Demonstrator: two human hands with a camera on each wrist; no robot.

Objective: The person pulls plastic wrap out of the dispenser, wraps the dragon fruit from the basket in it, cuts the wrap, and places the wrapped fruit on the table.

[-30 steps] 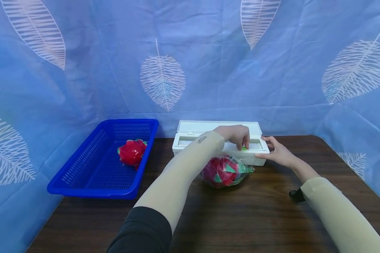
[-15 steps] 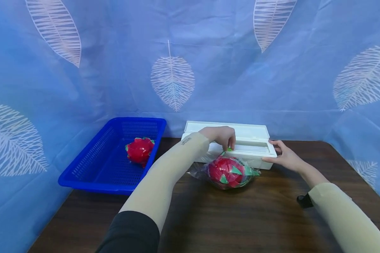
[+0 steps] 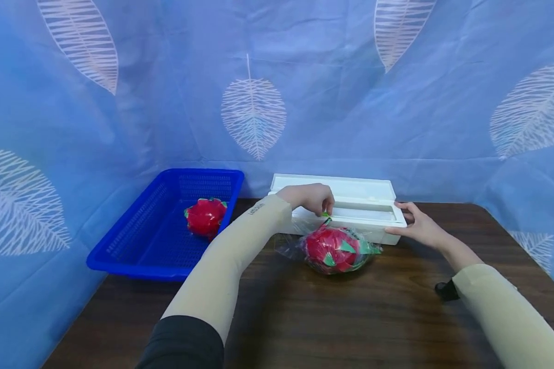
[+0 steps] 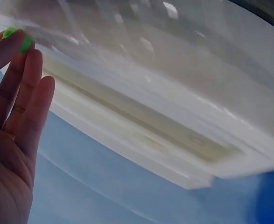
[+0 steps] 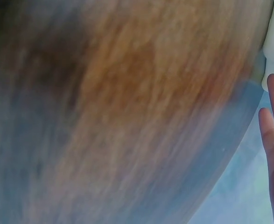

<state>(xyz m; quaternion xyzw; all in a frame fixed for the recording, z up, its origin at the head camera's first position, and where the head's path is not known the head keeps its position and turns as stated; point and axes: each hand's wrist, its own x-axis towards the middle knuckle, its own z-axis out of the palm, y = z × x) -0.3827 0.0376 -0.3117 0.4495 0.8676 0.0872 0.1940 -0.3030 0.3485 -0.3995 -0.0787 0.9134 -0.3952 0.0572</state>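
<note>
My left hand (image 3: 313, 198) pinches a small green slider cutter (image 4: 26, 43) on the top edge of a white cling film dispenser (image 3: 377, 236). The dispenser lies lengthwise at the back of the table with its lid (image 3: 337, 186) raised. At its right end, my right hand (image 3: 419, 225) holds the box between thumb and fingers; the right wrist view catches only some fingers (image 5: 270, 135) beside the white end. In front of the box lies a dragon fruit (image 3: 333, 250), red with green tips, wrapped in clear film. Loose film (image 3: 288, 250) spreads from its left side.
A blue plastic basket (image 3: 136, 271) stands to the left, with another red dragon fruit (image 3: 205, 217) in it. Under everything is a dark wooden table (image 3: 341, 318). A blue curtain (image 3: 323, 118) with white leaf prints hangs close behind.
My left hand has slid the green cutter leftward along the dispenser, baring more of the box's right part. My right hand has stayed on the right end. The head view has shifted slightly.
</note>
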